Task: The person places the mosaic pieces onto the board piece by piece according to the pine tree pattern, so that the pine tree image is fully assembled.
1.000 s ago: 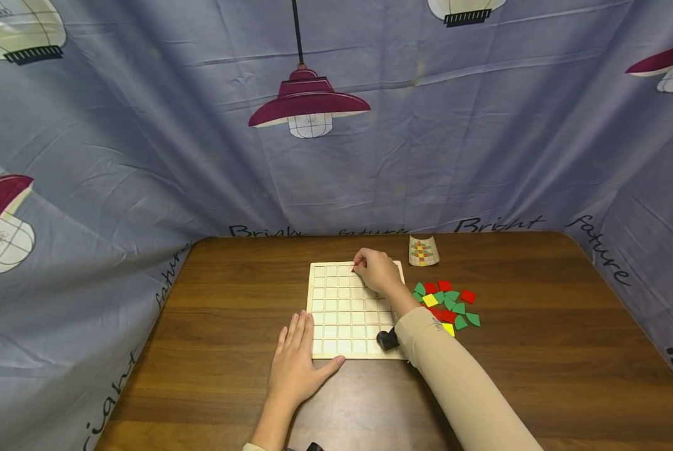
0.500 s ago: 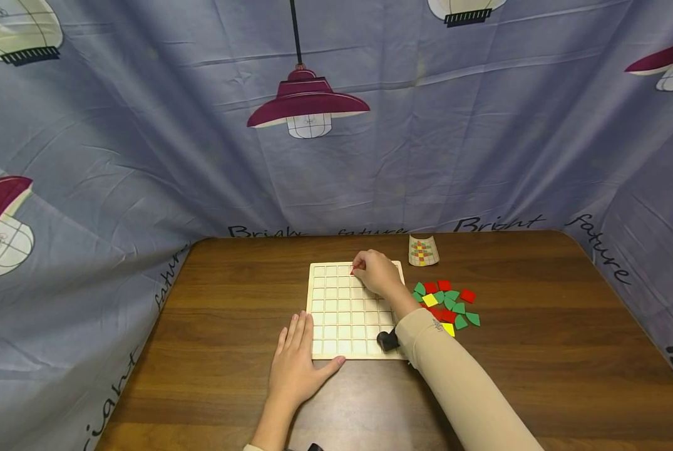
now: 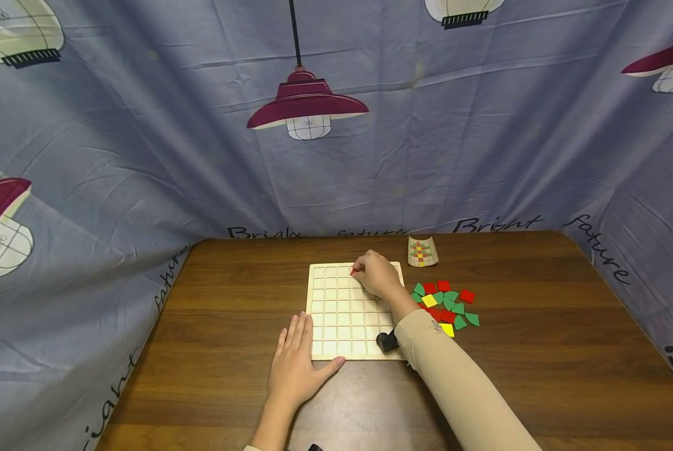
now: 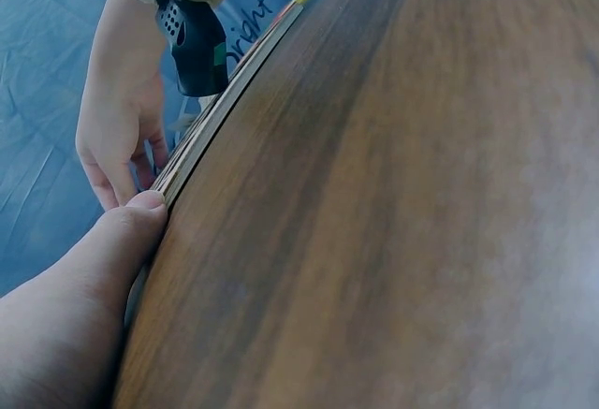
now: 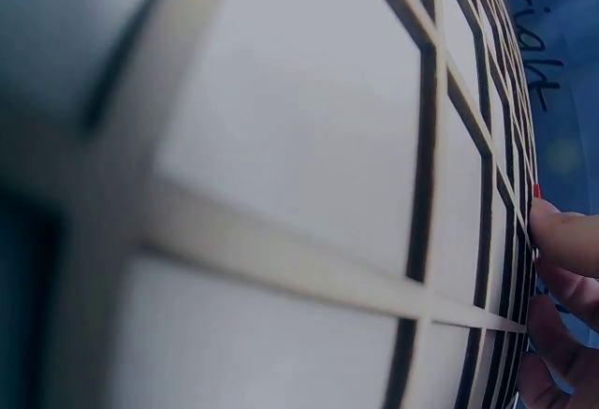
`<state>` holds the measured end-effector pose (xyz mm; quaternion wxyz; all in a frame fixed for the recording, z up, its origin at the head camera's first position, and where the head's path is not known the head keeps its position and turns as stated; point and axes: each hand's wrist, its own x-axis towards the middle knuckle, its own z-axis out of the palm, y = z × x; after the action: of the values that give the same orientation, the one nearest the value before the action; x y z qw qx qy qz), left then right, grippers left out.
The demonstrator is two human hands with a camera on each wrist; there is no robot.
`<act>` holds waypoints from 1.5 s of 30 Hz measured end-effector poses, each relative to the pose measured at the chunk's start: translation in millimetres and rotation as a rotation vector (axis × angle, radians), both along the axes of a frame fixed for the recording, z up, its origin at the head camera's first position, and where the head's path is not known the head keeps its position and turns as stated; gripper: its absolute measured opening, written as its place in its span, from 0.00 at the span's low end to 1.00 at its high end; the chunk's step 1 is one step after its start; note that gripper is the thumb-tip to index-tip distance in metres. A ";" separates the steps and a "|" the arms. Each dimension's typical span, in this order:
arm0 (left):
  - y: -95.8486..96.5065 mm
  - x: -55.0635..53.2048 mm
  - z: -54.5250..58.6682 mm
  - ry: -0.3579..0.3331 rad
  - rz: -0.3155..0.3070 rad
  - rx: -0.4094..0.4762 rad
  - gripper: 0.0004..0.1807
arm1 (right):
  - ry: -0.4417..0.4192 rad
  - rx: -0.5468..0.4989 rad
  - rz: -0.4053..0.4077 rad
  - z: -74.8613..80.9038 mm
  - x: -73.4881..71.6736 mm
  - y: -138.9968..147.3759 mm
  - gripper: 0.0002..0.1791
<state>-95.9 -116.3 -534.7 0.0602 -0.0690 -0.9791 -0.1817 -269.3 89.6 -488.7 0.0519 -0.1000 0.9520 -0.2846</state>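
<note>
A pale wooden grid board lies on the brown table. My left hand rests spread at its front left corner, fingers straight along the left edge and the thumb at the front edge. Over the back row of squares, my right hand pinches a small red piece, mostly hidden by the fingers. A red sliver of that piece shows at the fingertips in the right wrist view. In the left wrist view the left thumb touches the board's edge, with the right hand beyond.
Right of the board lies a loose group of flat pieces: red tiles, green rounded pieces and yellow tiles. A curled pattern card stands behind them. A printed curtain hangs behind the table.
The right hand stays over the back row with the red piece, having shifted only very slightly. The left hand has not moved.
</note>
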 end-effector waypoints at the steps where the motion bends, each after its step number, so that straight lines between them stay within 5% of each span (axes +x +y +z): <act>1: 0.1 -0.1 -0.1 0.002 0.000 0.000 0.62 | 0.001 0.003 -0.001 0.0 0.1 0.1 0.05; 9: 0.7 0.3 -0.7 0.001 0.001 0.002 0.62 | -0.001 0.012 -0.009 0.5 0.8 1.5 0.04; 15: 1.2 1.4 -1.4 -0.004 0.001 0.006 0.62 | -0.017 0.016 -0.002 2.5 4.3 3.2 0.12; 29: 1.3 1.4 -3.1 -0.011 0.006 0.008 0.62 | -0.002 -0.056 0.063 14.2 14.0 14.4 0.07; 45: -0.2 0.3 -1.6 -0.003 -0.005 -0.011 0.61 | 0.052 0.165 0.057 37.0 49.1 87.2 0.18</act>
<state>-95.6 -116.5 -536.3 0.0579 -0.0716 -0.9800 -0.1765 -220.2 176.8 -451.7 0.0435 -0.1299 0.9700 -0.2010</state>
